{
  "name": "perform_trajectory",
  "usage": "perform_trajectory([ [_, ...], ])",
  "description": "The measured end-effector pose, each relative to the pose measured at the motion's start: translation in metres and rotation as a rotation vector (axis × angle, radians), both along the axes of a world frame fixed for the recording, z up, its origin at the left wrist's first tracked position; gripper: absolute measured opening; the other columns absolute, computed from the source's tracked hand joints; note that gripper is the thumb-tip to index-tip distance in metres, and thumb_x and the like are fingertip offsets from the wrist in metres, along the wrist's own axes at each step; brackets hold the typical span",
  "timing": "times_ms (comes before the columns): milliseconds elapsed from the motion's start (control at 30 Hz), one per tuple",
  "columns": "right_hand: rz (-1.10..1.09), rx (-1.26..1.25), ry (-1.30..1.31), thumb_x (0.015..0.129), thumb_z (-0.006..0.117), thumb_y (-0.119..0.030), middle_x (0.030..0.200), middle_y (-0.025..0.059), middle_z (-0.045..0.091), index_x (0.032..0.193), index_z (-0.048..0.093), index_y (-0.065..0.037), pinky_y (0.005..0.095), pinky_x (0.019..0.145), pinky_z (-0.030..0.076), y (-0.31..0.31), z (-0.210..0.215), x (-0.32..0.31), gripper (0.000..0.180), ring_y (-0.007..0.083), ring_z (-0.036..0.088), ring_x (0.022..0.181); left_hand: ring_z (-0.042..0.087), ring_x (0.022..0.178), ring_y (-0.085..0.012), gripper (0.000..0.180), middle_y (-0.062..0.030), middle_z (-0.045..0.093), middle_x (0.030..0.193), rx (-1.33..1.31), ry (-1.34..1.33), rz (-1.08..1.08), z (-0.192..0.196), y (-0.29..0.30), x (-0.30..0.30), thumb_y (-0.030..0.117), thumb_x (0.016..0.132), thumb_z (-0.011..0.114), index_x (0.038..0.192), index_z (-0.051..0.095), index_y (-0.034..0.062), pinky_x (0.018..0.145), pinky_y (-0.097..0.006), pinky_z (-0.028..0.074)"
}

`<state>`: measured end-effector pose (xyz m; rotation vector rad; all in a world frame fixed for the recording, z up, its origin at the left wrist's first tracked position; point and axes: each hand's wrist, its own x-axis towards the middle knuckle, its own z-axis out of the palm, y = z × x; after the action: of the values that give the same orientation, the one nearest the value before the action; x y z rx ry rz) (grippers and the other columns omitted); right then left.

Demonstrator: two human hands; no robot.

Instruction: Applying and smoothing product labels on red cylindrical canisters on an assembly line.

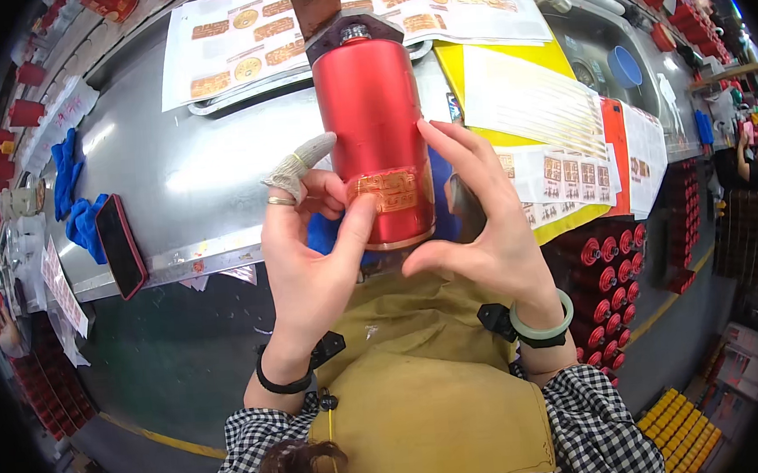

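Observation:
A red metal-looking bottle (368, 105) lies in front of me with its threaded neck pointing away. On its lower body sits a gold-patterned decal (385, 190), which looks wet. My left hand (307, 215) is at the bottle's left side, thumb pressed on the decal's left end and other fingers curled beside it. A pale cloth sleeve (304, 164) covers its index finger, which points along the bottle. My right hand (483, 216) is spread on the other side, with a fingertip touching the bottle's wall and the thumb near its base.
A dark bracket (323, 40) stands behind the neck. Decal sheets (247, 48) lie beyond it on the metal table (189, 153). A phone (121, 246) and blue gloves (67, 175) are at left. Yellow and white sheets (518, 86) are at right, with several stacked red bottles (606, 278) below.

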<state>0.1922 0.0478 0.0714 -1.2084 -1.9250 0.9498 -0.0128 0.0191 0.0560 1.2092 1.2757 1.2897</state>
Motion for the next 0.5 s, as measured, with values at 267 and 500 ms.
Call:
perform_trajectory([
  [267,-0.129,-0.412,0.455,0.098,0.076,-0.023,0.134,0.005,0.059,0.149,0.052,-0.004,0.0218,0.086,0.045,0.002,-0.012,-0.006,0.06,0.0078,0.053,0.099,0.06,0.096,-0.0068,0.053,-0.0006,0.057,0.105,0.041,-0.171,-0.013,0.03,-0.001,0.016,-0.008,0.096,0.066,0.145,0.051,-0.001,0.089,-0.024,0.052],
  [500,-0.143,-0.422,0.431,0.099,0.074,-0.018,0.132,0.0074,0.061,0.149,0.05,-0.003,0.0248,0.089,0.049,0.003,-0.01,-0.011,0.058,0.0083,0.057,0.099,0.059,0.094,-0.0082,0.055,-0.002,0.056,0.107,0.007,-0.287,0.035,0.022,-0.001,0.016,-0.004,0.098,0.064,0.15,0.046,-0.0022,0.079,-0.024,0.051],
])
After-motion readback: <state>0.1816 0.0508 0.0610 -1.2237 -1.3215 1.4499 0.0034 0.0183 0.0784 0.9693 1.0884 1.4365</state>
